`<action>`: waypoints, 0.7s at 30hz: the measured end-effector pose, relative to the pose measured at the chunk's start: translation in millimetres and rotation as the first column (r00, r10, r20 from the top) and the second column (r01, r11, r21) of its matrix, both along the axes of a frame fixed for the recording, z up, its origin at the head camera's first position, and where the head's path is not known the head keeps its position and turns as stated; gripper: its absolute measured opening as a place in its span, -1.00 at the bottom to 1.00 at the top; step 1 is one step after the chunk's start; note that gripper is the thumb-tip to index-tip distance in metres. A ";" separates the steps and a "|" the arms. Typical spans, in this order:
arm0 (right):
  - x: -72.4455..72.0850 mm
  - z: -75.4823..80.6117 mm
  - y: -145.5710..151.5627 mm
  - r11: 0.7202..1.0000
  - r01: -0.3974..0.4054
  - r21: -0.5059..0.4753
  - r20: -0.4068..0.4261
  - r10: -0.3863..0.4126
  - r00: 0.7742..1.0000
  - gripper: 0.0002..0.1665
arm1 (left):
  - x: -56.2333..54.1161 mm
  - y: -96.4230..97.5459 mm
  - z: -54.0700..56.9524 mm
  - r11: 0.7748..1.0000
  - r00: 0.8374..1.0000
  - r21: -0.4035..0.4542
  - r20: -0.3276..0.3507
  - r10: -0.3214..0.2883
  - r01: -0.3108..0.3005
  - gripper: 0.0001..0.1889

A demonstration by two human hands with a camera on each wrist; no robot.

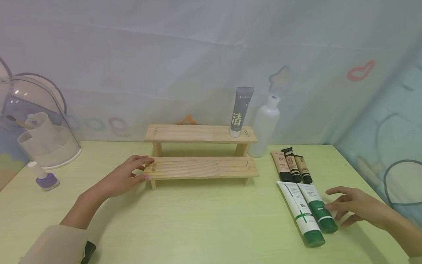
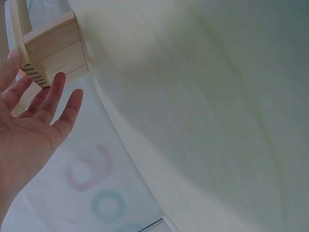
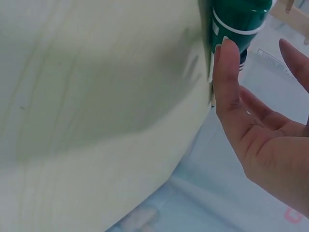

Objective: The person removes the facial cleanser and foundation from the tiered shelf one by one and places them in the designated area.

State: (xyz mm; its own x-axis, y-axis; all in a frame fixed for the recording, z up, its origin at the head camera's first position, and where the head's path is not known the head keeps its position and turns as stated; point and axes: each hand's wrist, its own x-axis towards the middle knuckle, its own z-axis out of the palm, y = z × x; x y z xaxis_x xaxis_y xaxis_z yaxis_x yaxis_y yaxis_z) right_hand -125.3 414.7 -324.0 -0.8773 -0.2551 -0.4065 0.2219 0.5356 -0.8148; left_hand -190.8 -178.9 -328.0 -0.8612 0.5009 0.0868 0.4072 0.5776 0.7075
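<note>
A two-step wooden display shelf (image 1: 201, 167) stands mid-table. My left hand (image 1: 126, 176) holds the left end of its lower step, thumb at the front corner and index finger at the back one; in the left wrist view the fingers lie around the board's end (image 2: 36, 72). To the right, my right hand (image 1: 362, 207) hovers with parted fingers beside a smaller green-and-white tube (image 1: 318, 207). Its fingertips are close to that tube; whether they touch it I cannot tell. A larger white tube with a green cap (image 1: 300, 212) lies alongside. The right wrist view shows a green tube end (image 3: 239, 21) by the fingers.
A dark blue-grey tube (image 1: 241, 112) stands on the upper step. Behind the shelf's right end is a white bottle (image 1: 265, 126). Several small beige and black tubes, including a BB tube (image 1: 281, 165), lie at right. Purple nail polish (image 1: 47, 181) and a clear-domed organizer (image 1: 44, 143) are at left.
</note>
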 end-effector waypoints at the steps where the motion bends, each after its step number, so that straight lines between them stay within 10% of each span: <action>1: -1.0 1.2 0.1 1.000 0.002 0.011 -0.009 -0.002 1.000 -0.22 | -0.1 0.0 0.0 1.000 1.000 -0.001 0.001 0.001 -0.001 -0.44; 21: -16.0 23.6 -18.1 0.996 -0.064 0.063 -0.142 0.072 0.987 -0.33 | -2.2 -1.4 -2.7 1.000 1.000 -0.014 -0.023 -0.007 0.007 -0.43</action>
State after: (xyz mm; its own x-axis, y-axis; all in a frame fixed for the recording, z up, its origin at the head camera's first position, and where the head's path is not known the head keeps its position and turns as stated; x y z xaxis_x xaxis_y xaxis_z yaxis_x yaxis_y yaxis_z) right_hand -141.3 396.7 -300.4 -0.9092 -0.2960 -0.2927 0.0656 0.5924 -0.8029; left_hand -193.0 -180.2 -330.7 -0.8555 0.5082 0.0994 0.4274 0.5846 0.6896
